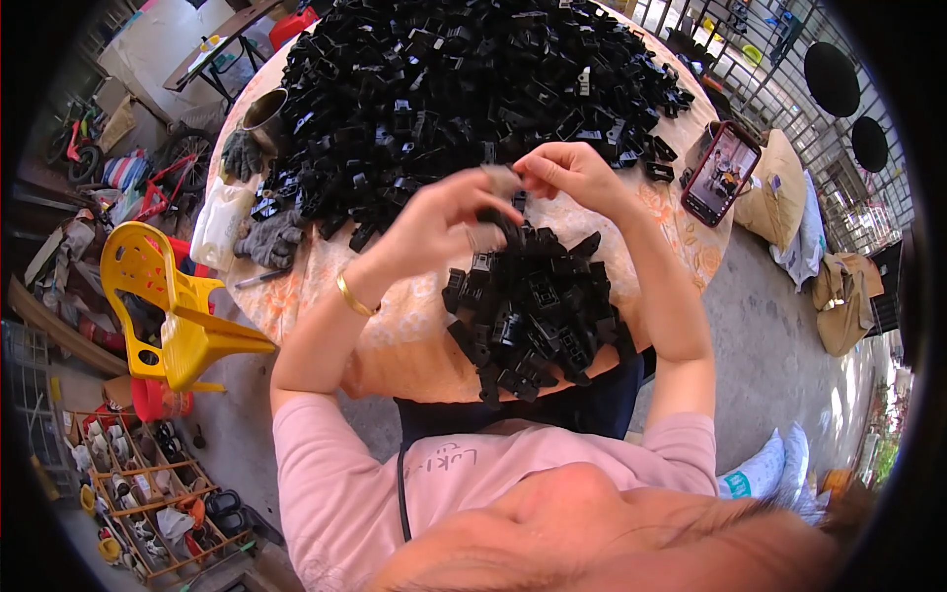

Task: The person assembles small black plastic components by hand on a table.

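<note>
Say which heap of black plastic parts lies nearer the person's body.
The smaller black plastic heap, on the near edge of the cloth-covered round table; the larger black plastic heap lies beyond.

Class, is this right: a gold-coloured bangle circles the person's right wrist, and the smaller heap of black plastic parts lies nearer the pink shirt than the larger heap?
Not quite: the head view shows the gold-coloured bangle on the left wrist, not the right. The smaller heap of black plastic parts does lie nearer the pink shirt than the larger heap.
</note>
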A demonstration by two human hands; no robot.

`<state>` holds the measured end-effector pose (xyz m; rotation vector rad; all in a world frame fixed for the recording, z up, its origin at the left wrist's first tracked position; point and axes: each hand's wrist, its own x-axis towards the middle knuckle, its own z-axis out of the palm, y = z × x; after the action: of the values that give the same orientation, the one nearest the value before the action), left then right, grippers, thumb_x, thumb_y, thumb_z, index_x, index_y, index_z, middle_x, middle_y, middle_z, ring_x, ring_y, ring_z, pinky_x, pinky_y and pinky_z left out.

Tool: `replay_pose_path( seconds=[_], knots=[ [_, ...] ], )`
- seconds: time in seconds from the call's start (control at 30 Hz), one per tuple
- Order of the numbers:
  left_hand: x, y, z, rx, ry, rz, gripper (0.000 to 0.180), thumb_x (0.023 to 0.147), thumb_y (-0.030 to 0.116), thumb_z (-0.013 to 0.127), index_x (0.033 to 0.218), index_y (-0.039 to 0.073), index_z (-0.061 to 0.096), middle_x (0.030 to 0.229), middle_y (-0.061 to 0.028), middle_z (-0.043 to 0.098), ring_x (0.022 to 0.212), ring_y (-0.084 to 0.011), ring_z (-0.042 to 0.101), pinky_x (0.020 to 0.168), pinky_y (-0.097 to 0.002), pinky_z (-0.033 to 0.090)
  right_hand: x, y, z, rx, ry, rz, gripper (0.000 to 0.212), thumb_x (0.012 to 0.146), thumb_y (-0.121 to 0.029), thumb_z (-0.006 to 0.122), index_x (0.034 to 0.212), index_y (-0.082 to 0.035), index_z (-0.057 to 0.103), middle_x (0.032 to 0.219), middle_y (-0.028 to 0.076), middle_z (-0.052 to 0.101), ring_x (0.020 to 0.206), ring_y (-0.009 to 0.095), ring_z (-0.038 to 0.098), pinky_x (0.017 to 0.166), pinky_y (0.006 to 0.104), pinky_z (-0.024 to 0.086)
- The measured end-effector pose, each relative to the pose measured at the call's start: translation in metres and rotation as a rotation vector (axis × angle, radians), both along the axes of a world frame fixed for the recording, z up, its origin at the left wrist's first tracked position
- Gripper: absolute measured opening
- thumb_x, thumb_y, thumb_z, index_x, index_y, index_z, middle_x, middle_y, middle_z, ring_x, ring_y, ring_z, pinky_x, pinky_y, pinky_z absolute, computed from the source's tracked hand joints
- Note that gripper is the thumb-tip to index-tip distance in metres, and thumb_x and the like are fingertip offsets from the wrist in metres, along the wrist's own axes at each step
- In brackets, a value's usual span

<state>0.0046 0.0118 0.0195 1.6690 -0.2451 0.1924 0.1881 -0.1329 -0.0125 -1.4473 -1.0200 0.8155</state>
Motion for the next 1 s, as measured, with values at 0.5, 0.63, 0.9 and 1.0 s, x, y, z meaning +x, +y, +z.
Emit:
replay_pose_path(
  seconds=[0.5, 0.63, 0.9, 1.0],
  knots=[
    [0.018, 0.02, -0.045, 1.147, -0.131, 0.206, 0.032, 0.075, 0.025, 0.064, 0.101, 0.006, 0.06, 0.125, -0.0133, 0.047, 0.114, -0.0337, 0.038, 0.093, -0.0465, 0.037, -0.021, 0.007, -0.019, 0.023, -0.742, -0.319, 0.027, 0.073, -0.007, 0.06, 0.1, -0.004, 0.061, 0.084, 0.012, 0.061, 0.073, 0.02, 0.06, 0.066, 0.0294, 0.049],
    [0.005, 0.03, -0.026, 1.031, -0.034, 0.028, 0.046, 0.07, 0.007, 0.065, 0.115, 0.008, 0.055, 0.135, -0.0102, 0.039, 0.121, -0.0338, 0.032, 0.1, -0.0417, 0.034, -0.02, 0.003, -0.001, 0.021, -0.033, -0.171, 0.027, 0.082, -0.003, 0.057, 0.109, -0.001, 0.06, 0.09, 0.004, 0.062, 0.075, 0.01, 0.058, 0.068, 0.0234, 0.05],
    [0.015, 0.041, -0.034, 1.044, -0.122, 0.136, 0.028, 0.065, -0.001, 0.057, 0.091, 0.003, 0.062, 0.113, -0.008, 0.055, 0.105, -0.0283, 0.045, 0.092, -0.0389, 0.04, -0.04, 0.004, 0.004, 0.124, 0.371, -0.055, 0.036, 0.08, -0.002, 0.063, 0.114, 0.005, 0.055, 0.094, 0.013, 0.063, 0.077, 0.013, 0.062, 0.073, 0.0236, 0.052],
    [0.015, 0.031, -0.041, 1.198, -0.207, 0.275, 0.026, 0.065, 0.003, 0.06, 0.091, 0.004, 0.062, 0.107, -0.0079, 0.056, 0.105, -0.0284, 0.044, 0.092, -0.0359, 0.04, -0.048, 0.007, -0.001, 0.137, 0.278, -0.092, 0.034, 0.081, -0.006, 0.064, 0.112, 0.005, 0.056, 0.09, 0.01, 0.064, 0.077, 0.011, 0.061, 0.072, 0.023, 0.05]
  ],
)
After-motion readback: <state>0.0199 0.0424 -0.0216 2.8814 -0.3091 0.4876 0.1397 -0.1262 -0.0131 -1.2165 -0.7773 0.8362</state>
